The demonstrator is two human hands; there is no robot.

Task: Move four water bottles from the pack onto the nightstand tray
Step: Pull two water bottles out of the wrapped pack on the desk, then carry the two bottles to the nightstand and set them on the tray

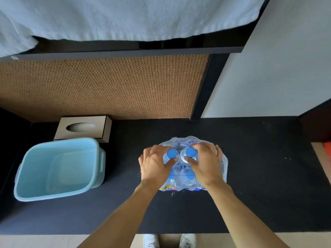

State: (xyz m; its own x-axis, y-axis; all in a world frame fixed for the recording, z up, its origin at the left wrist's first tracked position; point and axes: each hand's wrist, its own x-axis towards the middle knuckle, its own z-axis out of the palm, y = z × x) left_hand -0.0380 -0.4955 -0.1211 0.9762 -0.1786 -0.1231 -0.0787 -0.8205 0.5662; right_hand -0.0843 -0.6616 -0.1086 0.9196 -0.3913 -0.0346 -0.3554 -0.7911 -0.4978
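A shrink-wrapped pack of water bottles (222, 163) stands on the black surface (259, 176) in the middle of the head view. Two blue caps poke up at the far side of the pack. My left hand (155, 166) is wrapped around the neck of the left bottle (171, 153), thumb below its cap. My right hand (206, 162) is wrapped the same way around the right bottle (190, 152). Two more blue caps show dimly through the plastic between my wrists. A light blue plastic tub (59, 168), nothing in it, stands to the left of the pack.
A brown tissue box (84, 127) stands behind the tub against a woven panel (107, 86). A white towel (125, 17) hangs over a dark shelf above. A white wall (286, 68) rises at the right. My shoes show below the surface's front edge.
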